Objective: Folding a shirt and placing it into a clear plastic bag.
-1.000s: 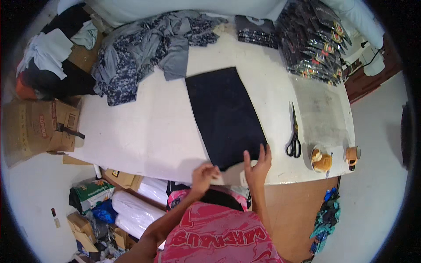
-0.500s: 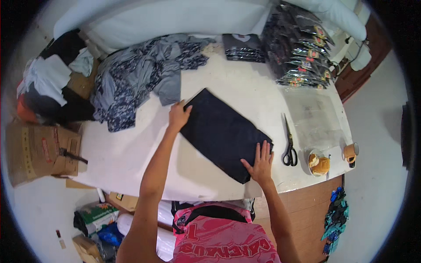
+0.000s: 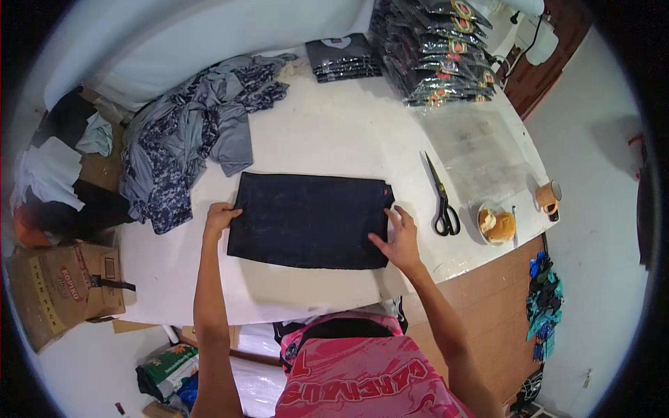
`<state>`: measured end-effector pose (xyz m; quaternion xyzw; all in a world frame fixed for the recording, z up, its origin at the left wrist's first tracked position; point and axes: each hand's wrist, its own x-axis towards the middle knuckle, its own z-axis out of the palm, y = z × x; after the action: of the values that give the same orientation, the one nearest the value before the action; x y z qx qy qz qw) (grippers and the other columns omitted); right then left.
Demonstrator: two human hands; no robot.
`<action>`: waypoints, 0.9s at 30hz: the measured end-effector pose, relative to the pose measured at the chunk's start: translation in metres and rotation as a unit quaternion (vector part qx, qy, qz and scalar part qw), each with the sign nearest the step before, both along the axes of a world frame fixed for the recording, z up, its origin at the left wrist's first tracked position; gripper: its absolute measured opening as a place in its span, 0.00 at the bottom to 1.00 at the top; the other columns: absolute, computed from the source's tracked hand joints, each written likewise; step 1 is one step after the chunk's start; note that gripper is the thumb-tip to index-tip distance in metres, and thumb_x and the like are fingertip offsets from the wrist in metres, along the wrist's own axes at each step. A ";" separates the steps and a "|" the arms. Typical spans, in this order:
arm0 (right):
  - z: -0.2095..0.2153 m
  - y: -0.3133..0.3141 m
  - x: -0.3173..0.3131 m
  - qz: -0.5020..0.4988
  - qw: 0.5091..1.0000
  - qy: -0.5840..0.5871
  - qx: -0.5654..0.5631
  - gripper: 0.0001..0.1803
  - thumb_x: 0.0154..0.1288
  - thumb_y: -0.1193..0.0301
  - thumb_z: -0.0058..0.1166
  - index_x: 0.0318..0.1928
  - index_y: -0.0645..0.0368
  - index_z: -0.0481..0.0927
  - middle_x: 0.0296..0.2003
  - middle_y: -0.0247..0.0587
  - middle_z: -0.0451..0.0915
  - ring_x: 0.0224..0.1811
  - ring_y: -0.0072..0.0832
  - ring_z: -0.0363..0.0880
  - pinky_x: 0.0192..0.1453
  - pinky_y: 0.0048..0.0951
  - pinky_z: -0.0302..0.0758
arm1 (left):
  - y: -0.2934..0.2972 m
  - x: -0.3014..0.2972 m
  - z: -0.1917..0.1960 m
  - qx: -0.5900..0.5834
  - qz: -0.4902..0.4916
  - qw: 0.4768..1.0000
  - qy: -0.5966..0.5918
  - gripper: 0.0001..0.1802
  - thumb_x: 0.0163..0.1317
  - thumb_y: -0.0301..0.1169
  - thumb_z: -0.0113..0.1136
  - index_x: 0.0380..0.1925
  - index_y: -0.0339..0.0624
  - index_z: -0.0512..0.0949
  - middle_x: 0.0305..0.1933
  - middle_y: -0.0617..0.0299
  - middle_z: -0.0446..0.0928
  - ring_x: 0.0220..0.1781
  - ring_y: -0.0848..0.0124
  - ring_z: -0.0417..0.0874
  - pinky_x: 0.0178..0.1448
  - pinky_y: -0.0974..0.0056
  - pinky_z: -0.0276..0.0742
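Note:
A folded black garment lies flat across the middle of the white table, a small red mark near its far right corner. Its exact kind cannot be made out. At its left edge, my left hand is closed on the cloth, thumb and fingers pinching the border. My right hand rests against the right edge with fingers apart, the thumb on the cloth. Black-handled scissors lie to the right of that hand, apart from it.
Grey patterned garments are heaped at the back left, beside cardboard boxes. Bagged dark garments are stacked at the back right, near a smaller folded stack. Clear plastic bags, a plate of bread and a mug lie right.
The garment has turned from slanting to lying nearly straight across in front of me. My left hand has come nearer and leftward with its edge; the whole view has also shifted.

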<state>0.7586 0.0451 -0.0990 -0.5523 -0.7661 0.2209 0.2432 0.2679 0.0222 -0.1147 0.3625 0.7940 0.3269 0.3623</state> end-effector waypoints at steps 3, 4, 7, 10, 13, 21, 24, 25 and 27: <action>-0.001 -0.015 -0.003 -0.083 0.993 0.079 -0.015 0.26 0.53 0.59 0.70 0.48 0.63 0.81 0.58 0.59 0.72 0.60 0.53 0.70 0.63 0.49 0.68 | -0.047 0.017 0.008 0.001 0.058 0.997 -0.045 0.10 0.54 0.28 0.72 0.31 0.33 0.83 0.21 0.65 0.75 0.20 0.75 0.74 0.23 0.69 0.67; 0.002 -0.021 -0.005 -0.111 0.987 0.098 -0.065 0.22 0.53 0.59 0.70 0.41 0.63 0.83 0.57 0.59 0.73 0.59 0.53 0.72 0.62 0.49 0.69 | -0.065 0.022 0.012 0.024 0.102 0.991 -0.079 0.10 0.55 0.28 0.71 0.33 0.32 0.83 0.21 0.66 0.74 0.19 0.76 0.73 0.22 0.70 0.67; 0.003 -0.034 -0.013 -0.121 0.991 0.060 0.005 0.15 0.52 0.64 0.70 0.31 0.63 0.83 0.51 0.56 0.78 0.54 0.51 0.75 0.57 0.47 0.72 | -0.104 0.033 0.020 0.005 0.120 0.989 -0.084 0.10 0.57 0.26 0.70 0.36 0.31 0.82 0.21 0.67 0.75 0.19 0.78 0.71 0.22 0.71 0.65; -0.003 -0.032 -0.007 -0.105 0.993 0.044 0.031 0.12 0.50 0.69 0.71 0.31 0.63 0.83 0.48 0.55 0.79 0.52 0.51 0.75 0.56 0.45 0.72 | -0.117 0.039 0.019 0.012 0.126 0.990 -0.067 0.09 0.57 0.26 0.70 0.35 0.32 0.83 0.22 0.67 0.75 0.19 0.80 0.71 0.22 0.72 0.64; -0.005 -0.030 0.002 -0.076 0.995 0.067 0.014 0.10 0.49 0.72 0.70 0.30 0.63 0.82 0.48 0.55 0.79 0.51 0.52 0.75 0.57 0.45 0.70 | -0.117 0.039 0.011 0.042 0.121 0.990 -0.058 0.09 0.56 0.26 0.70 0.35 0.32 0.83 0.22 0.67 0.75 0.19 0.80 0.71 0.22 0.73 0.62; 0.004 -0.041 -0.003 -0.107 0.993 0.036 0.021 0.08 0.52 0.73 0.68 0.32 0.60 0.83 0.52 0.55 0.77 0.57 0.54 0.71 0.61 0.49 0.68 | -0.119 0.027 0.008 0.031 0.105 0.993 -0.044 0.16 0.57 0.34 0.71 0.41 0.33 0.83 0.26 0.64 0.79 0.25 0.77 0.78 0.30 0.71 0.74; 0.009 -0.043 -0.010 -0.057 0.991 0.043 0.111 0.08 0.52 0.73 0.68 0.34 0.58 0.83 0.55 0.52 0.76 0.62 0.55 0.69 0.64 0.51 0.67 | -0.111 0.042 0.015 0.023 0.120 0.992 -0.040 0.17 0.58 0.36 0.71 0.39 0.33 0.83 0.24 0.66 0.77 0.23 0.78 0.75 0.27 0.71 0.70; 0.011 -0.037 -0.015 -0.027 0.992 0.034 0.118 0.09 0.53 0.71 0.67 0.35 0.57 0.84 0.58 0.50 0.75 0.66 0.54 0.66 0.66 0.51 0.65 | -0.103 0.047 0.019 0.023 0.123 0.992 -0.031 0.16 0.57 0.36 0.72 0.37 0.33 0.83 0.23 0.66 0.77 0.23 0.78 0.74 0.28 0.71 0.69; 0.007 -0.028 -0.031 0.011 0.992 0.036 0.118 0.10 0.53 0.70 0.67 0.37 0.56 0.84 0.59 0.49 0.75 0.67 0.53 0.65 0.67 0.52 0.64 | -0.102 0.043 0.015 0.023 0.116 0.993 -0.016 0.15 0.56 0.35 0.73 0.35 0.33 0.84 0.23 0.66 0.77 0.23 0.78 0.73 0.28 0.71 0.67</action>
<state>0.7273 0.0173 -0.0916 -0.5033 -0.7835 0.1512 0.3316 0.3112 -0.0801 -0.0998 0.2708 0.8172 0.3907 0.3258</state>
